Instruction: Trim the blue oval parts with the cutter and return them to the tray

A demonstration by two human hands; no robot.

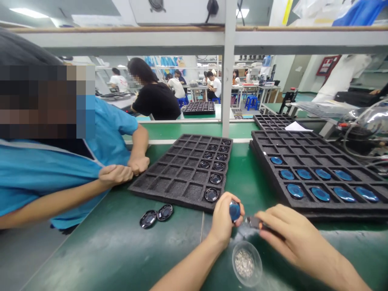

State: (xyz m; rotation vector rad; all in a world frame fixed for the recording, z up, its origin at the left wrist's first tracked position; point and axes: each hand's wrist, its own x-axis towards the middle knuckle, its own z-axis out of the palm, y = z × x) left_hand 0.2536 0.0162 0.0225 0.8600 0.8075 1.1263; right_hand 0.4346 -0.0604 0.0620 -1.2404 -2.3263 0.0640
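Note:
My left hand [222, 220] grips a small round part with a blue face [234, 211], held upright over the green bench [127, 250]. My right hand [285, 234] holds a thin metal tool [253, 221] whose tip points at that part. Just below my hands sits a small clear dish of tiny silver pieces [246, 263]. Two dark round parts [156, 215] lie loose on the bench to the left.
A black foam tray [169, 178] holds several dark round parts along its right columns. A second black tray [306, 153] on the right holds several blue-faced parts. A co-worker in a blue shirt [45, 173] leans on the bench at left. Cables lie at far right.

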